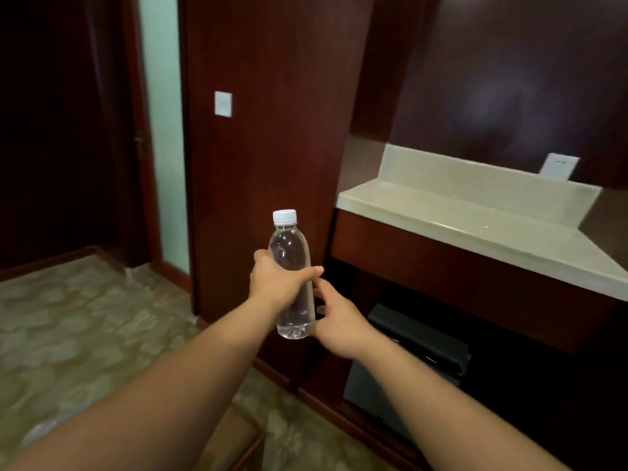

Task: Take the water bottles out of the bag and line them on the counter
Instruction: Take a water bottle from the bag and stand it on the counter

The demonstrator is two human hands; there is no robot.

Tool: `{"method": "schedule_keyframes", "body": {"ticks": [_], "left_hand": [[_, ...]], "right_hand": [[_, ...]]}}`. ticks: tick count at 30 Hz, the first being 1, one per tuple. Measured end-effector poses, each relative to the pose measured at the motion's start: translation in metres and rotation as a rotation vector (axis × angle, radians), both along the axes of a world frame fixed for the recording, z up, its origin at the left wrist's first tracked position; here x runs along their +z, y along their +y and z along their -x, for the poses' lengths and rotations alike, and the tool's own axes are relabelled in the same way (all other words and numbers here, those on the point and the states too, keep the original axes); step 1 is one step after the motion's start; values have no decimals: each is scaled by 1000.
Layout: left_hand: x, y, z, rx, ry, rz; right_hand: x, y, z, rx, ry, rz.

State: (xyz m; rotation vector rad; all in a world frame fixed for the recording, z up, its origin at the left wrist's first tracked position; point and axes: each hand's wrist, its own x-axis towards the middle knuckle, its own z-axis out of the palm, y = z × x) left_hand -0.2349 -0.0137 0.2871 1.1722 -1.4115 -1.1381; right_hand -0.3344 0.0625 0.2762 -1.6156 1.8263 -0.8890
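Note:
A clear water bottle [291,253] with a white cap is held upright in mid-air in front of the wooden panel. My left hand [277,282] grips it around the middle. My right hand [339,321] is at the bottle's lower right, fingers spread and touching or nearly touching its lower part. The beige stone counter [475,226] lies to the right, bare. The bag is out of view.
Dark wood wall panels with a white switch plate [223,104] stand behind the bottle. A white wall socket [559,166] sits above the counter's backsplash. Under the counter is a dark open niche with a black box [418,338]. Patterned carpet covers the floor at left.

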Motion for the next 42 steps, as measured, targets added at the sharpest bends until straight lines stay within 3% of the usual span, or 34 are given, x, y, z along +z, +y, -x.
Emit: {"method": "schedule_keyframes", "body": {"ticks": [10,14,21,25,31,37,42], "left_hand": [[44,-19,63,-336,-2,24],[59,-26,90,-462,-2,-47],[78,-44,156,-338,-109,151],[83,-62,203,-309,-132,247],[99,-111,266,-365,-103,329],[89,-169,296,-426,-40,244],[90,-221,325,-491,-113,265]], "right_hand": [[18,-18,9,-378,-76,100],[35,-12,42,-401,-114,72],[49,-45,111,-493,-222,148],[55,-77,163,-610,-135,190],[76,-125,233,-614,-104,242],[78,-179,276,-564,-113,242],[82,-224,313,-536,-81,214]]}}
